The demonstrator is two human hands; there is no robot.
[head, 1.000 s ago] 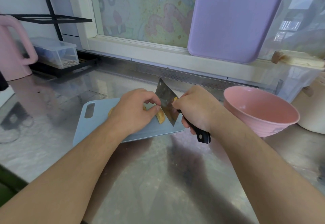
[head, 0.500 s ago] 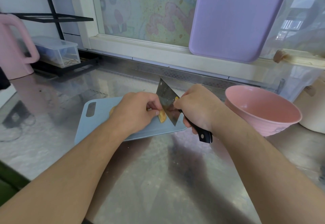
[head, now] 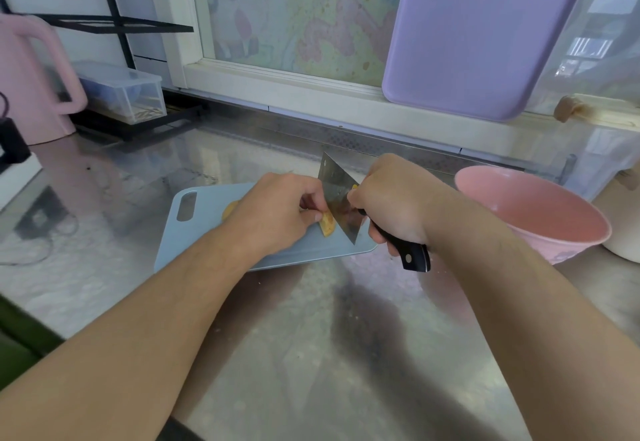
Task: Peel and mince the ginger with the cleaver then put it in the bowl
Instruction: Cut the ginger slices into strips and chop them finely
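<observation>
Two forearms: seen entering from the lower corners, both cut off by the frame edge.
Bench (head: pixel 311 354): a reflective steel surface, blurred with glare.
Right hand (head: pixel 398 205): curled round the black riveted handle of the cleaver (head: pixel 341 198); the fingertips are hidden under the handle.
Cleaver blade: held on edge, tilted, its lower corner at the cutting board (head: pixel 194 232).
Left hand (head: pixel 277 215): fingers bent, pinching the ginger (head: pixel 328 224) against the blade's left face.
Ginger: on the pale blue board, mostly hidden under the left hand; a yellow end is seen beside the blade and another bit by the knuckles at the left.
Bowl (head: pixel 533 215): pink, right of the board, partly hidden behind the right wrist; its contents cannot be made out.
Far left: a pink jug (head: pixel 31 80), cut off, and a clear lidded box (head: pixel 121 90) on a black rack.
Back: a lilac board (head: pixel 485 32) leant at the window.
Writing: none can be read.
</observation>
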